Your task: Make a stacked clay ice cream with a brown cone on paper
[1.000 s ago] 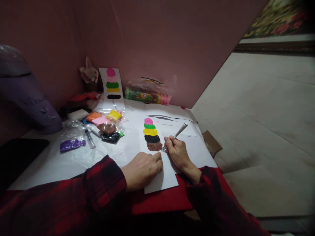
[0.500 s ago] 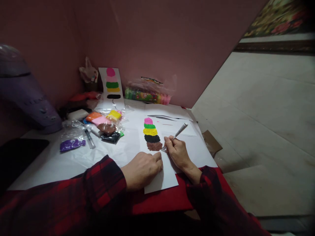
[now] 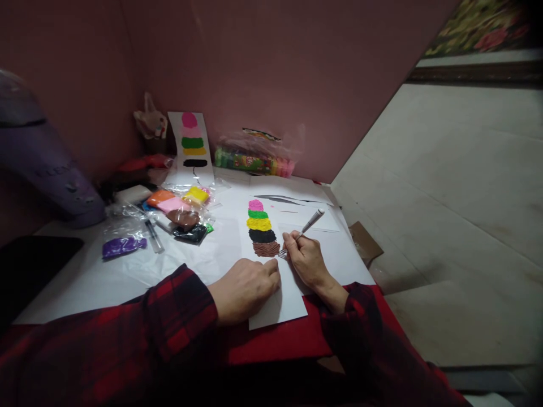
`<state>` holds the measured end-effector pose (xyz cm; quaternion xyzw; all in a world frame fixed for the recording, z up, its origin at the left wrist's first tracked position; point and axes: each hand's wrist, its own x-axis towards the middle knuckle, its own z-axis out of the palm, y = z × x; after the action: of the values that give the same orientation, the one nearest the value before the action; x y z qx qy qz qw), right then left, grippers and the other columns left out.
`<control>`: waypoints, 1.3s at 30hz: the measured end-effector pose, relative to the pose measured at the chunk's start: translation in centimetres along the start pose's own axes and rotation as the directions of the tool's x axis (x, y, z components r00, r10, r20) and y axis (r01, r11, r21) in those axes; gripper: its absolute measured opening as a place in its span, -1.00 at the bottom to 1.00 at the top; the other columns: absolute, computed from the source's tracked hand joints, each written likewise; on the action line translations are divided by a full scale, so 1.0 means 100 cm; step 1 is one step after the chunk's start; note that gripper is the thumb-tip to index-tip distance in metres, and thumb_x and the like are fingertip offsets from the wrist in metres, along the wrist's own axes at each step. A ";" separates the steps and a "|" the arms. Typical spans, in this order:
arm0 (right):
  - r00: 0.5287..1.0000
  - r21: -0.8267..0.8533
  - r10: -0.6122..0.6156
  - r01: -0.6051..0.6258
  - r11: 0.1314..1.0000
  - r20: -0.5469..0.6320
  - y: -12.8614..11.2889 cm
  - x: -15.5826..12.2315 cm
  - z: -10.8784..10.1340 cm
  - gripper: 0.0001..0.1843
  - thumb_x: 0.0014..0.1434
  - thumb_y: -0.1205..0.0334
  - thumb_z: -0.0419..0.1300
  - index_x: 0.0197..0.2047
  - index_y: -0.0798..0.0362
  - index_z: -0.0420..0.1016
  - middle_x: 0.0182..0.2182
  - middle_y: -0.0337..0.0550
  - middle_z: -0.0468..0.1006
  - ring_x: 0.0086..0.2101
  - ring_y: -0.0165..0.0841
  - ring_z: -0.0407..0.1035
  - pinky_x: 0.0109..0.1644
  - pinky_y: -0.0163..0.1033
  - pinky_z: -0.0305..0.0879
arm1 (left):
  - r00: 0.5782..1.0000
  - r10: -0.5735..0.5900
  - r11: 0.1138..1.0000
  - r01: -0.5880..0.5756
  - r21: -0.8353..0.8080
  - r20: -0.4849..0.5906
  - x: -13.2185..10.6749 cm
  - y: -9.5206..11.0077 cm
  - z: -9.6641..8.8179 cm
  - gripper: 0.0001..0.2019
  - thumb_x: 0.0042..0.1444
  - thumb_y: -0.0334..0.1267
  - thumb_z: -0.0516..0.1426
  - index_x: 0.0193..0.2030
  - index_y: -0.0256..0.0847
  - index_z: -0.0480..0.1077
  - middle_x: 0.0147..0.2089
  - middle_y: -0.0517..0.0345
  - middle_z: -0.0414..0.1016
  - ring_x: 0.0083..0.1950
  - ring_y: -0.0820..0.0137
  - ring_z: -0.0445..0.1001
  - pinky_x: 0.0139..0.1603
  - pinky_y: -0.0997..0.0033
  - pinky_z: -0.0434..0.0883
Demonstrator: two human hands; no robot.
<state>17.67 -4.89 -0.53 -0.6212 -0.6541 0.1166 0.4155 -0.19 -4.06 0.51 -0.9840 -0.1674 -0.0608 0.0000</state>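
Note:
A white paper strip (image 3: 292,308) lies in front of me, carrying a stack of textured clay bands: pink, green, yellow, black and, lowest, brown (image 3: 266,249). My right hand (image 3: 309,259) is closed around a fork (image 3: 313,221) with a ridged handle. The fork's tines point left, beside the right end of the brown clay band; whether they touch it I cannot tell. My left hand (image 3: 248,287) rests on the strip just below the brown clay, fingers curled together. Its fingertips are partly hidden, so anything pinched there does not show.
Clay packets, such as a purple one (image 3: 123,247), lie left beside a clear capped tube (image 3: 153,236). A sample card (image 3: 173,121) with coloured bands leans at the back. Nearby is a bag of coloured clay (image 3: 250,161). A purple bottle (image 3: 55,169) stands far left.
The view has tipped slightly, so everything sits a little higher in the picture. Both hands and the fork keep nearly the same place on the paper.

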 end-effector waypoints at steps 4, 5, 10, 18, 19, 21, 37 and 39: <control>1.000 -0.005 -0.013 0.013 1.000 0.004 -0.001 0.000 0.000 -0.60 0.30 0.08 -0.02 -0.55 0.02 0.29 -0.61 -0.24 0.39 -0.56 -0.40 0.30 -0.39 -0.33 0.16 | 1.000 0.002 1.000 -0.002 -0.005 -0.001 0.000 -0.001 0.001 -0.78 0.28 -0.38 -0.11 -0.24 -0.27 0.34 -0.21 0.03 0.42 -0.42 0.36 0.41 -0.56 0.34 0.21; 1.000 -0.005 -0.019 0.019 1.000 0.005 -0.001 0.000 0.000 -0.60 0.30 0.09 -0.02 -0.55 0.02 0.29 -0.61 -0.25 0.39 -0.55 -0.41 0.30 -0.39 -0.33 0.16 | 1.000 0.002 1.000 -0.002 -0.006 -0.001 0.000 -0.001 0.001 -0.78 0.28 -0.38 -0.11 -0.24 -0.27 0.34 -0.21 0.03 0.42 -0.42 0.36 0.41 -0.56 0.34 0.22; 0.999 -0.037 -0.045 0.046 0.998 0.020 0.000 -0.001 -0.001 -0.60 0.31 0.10 -0.03 -0.54 0.02 0.27 -0.62 -0.27 0.35 -0.56 -0.41 0.27 -0.38 -0.33 0.15 | 1.000 -0.003 1.000 0.003 -0.007 -0.003 0.001 0.000 0.000 -0.77 0.29 -0.38 -0.12 -0.24 -0.28 0.34 -0.20 0.02 0.42 -0.42 0.37 0.41 -0.55 0.35 0.23; 0.997 -0.087 -0.064 0.068 0.994 0.052 0.002 -0.001 -0.001 -0.60 0.32 0.10 -0.05 -0.54 0.01 0.24 -0.59 -0.25 0.37 -0.53 -0.41 0.29 -0.34 -0.33 0.16 | 1.000 -0.003 1.000 0.003 0.007 0.023 0.002 0.000 -0.002 -0.78 0.28 -0.39 -0.11 -0.21 -0.26 0.36 -0.17 0.05 0.43 -0.40 0.34 0.43 -0.54 0.32 0.25; 0.996 -0.089 -0.066 0.071 0.993 0.059 0.002 -0.001 -0.001 -0.60 0.32 0.10 -0.05 -0.54 0.01 0.22 -0.60 -0.25 0.36 -0.53 -0.41 0.29 -0.34 -0.33 0.16 | 1.000 -0.004 1.000 0.004 0.009 0.028 0.002 0.000 -0.003 -0.78 0.27 -0.39 -0.11 -0.21 -0.26 0.36 -0.17 0.05 0.43 -0.40 0.34 0.44 -0.54 0.32 0.24; 0.994 -0.090 -0.074 0.081 0.993 0.076 0.002 -0.002 -0.001 -0.60 0.32 0.11 -0.06 -0.55 0.00 0.18 -0.61 -0.26 0.33 -0.54 -0.41 0.27 -0.35 -0.33 0.15 | 1.000 -0.002 1.000 0.002 0.009 0.031 0.001 0.000 -0.003 -0.78 0.27 -0.39 -0.11 -0.22 -0.26 0.36 -0.17 0.05 0.43 -0.40 0.34 0.43 -0.54 0.32 0.24; 0.989 -0.113 -0.060 0.075 0.991 0.134 0.003 -0.001 0.003 -0.61 0.32 0.10 -0.06 -0.53 0.01 0.19 -0.62 -0.27 0.33 -0.56 -0.41 0.24 -0.38 -0.32 0.14 | 1.000 -0.008 1.000 0.008 0.014 0.013 -0.001 0.000 0.000 -0.77 0.28 -0.38 -0.12 -0.23 -0.26 0.35 -0.19 0.05 0.43 -0.43 0.35 0.42 -0.56 0.33 0.22; 0.990 -0.073 -0.026 0.037 0.997 0.137 0.004 -0.002 0.003 -0.60 0.32 0.07 -0.06 -0.54 0.01 0.21 -0.62 -0.27 0.35 -0.55 -0.41 0.27 -0.38 -0.33 0.16 | 1.000 -0.008 1.000 0.008 0.012 0.008 0.000 0.000 0.001 -0.78 0.28 -0.38 -0.12 -0.24 -0.26 0.35 -0.19 0.06 0.42 -0.43 0.35 0.42 -0.56 0.33 0.23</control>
<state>17.72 -4.84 -1.08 -0.6166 -0.6946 0.1272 0.3481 -0.24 -4.04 0.43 -0.9836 -0.1716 -0.0559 0.0052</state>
